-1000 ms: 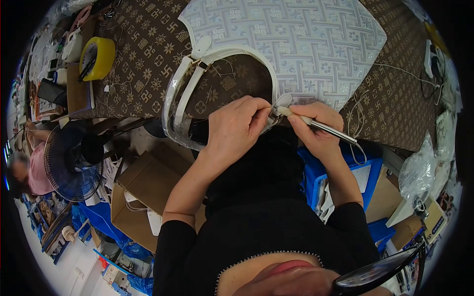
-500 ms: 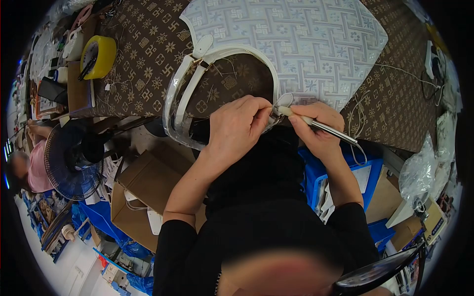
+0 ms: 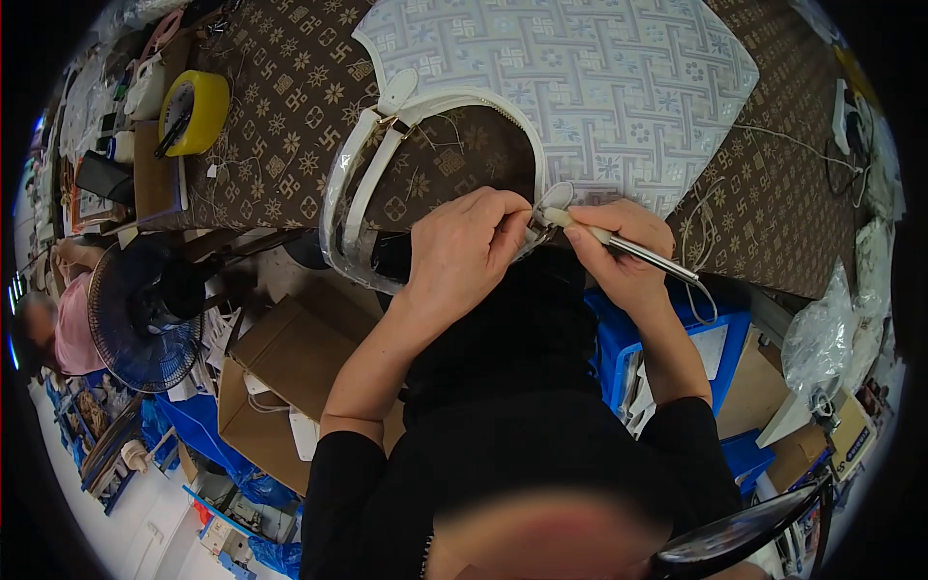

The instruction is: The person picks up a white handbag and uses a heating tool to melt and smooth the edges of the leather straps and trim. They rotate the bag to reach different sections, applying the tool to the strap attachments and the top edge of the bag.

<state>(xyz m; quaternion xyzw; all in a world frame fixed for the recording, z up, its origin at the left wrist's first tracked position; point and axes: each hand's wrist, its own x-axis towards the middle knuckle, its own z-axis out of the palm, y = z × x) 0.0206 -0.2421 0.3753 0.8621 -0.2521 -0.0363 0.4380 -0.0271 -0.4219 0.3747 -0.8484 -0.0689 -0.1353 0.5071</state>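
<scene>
A white patterned handbag (image 3: pixel 580 87) lies on the brown patterned table (image 3: pixel 290 106), its white strap (image 3: pixel 362 179) wrapped in clear plastic and curving toward me. My left hand (image 3: pixel 462 253) pinches the bag's edge by a small white tab (image 3: pixel 555 197) at the table's near edge. My right hand (image 3: pixel 623 253) grips a thin metal pen-like tool (image 3: pixel 633 249), its pale tip touching the bag right beside the left fingers. A thin cord trails from the tool's rear end.
A yellow tape roll (image 3: pixel 193 111) and small boxes sit at the table's left. Loose threads lie on the table. Below are cardboard boxes (image 3: pixel 280 377), a blue crate (image 3: pixel 667 348), a fan (image 3: pixel 140 314) and a plastic bag (image 3: pixel 822 333). Another person (image 3: pixel 58 329) sits far left.
</scene>
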